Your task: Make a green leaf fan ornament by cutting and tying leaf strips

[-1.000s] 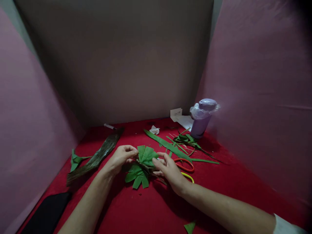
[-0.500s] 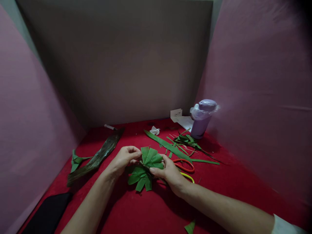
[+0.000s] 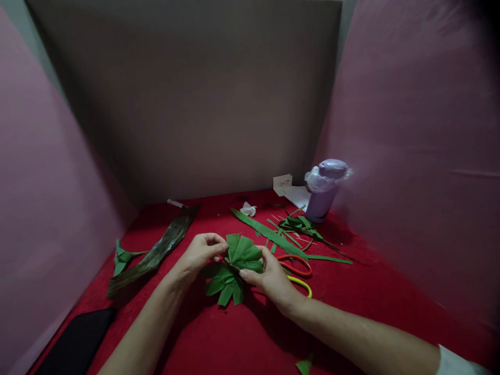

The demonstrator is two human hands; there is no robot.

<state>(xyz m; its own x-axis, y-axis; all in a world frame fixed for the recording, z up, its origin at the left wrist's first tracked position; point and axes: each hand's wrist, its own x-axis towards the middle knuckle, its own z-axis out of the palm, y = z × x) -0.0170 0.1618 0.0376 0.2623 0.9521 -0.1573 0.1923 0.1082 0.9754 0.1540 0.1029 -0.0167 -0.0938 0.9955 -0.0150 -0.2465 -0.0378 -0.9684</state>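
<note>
Between my hands is a green leaf piece (image 3: 242, 250) cut and folded into fan-like petals, with a second cluster of petals (image 3: 224, 286) below it. My left hand (image 3: 201, 254) pinches its left edge between thumb and fingers. My right hand (image 3: 271, 278) grips it from the right, thumb across the stem-like middle and fingers behind. Just past my right hand lie scissors with one red handle (image 3: 299, 265) and one yellow handle (image 3: 300, 284); their blades are hidden by the hand.
A long green leaf strip (image 3: 269, 235), leaf scraps (image 3: 300, 225) and thin sticks lie behind. A purple tumbler (image 3: 321, 200) stands back right near white paper (image 3: 297, 197) and crumpled tissue (image 3: 248, 209). At left are a dark broad leaf (image 3: 156, 255), a folded leaf (image 3: 122, 258) and a black object (image 3: 76, 341).
Both hands keep their hold on the leaf piece. It has shifted only very slightly, and the right hand barely moved.
</note>
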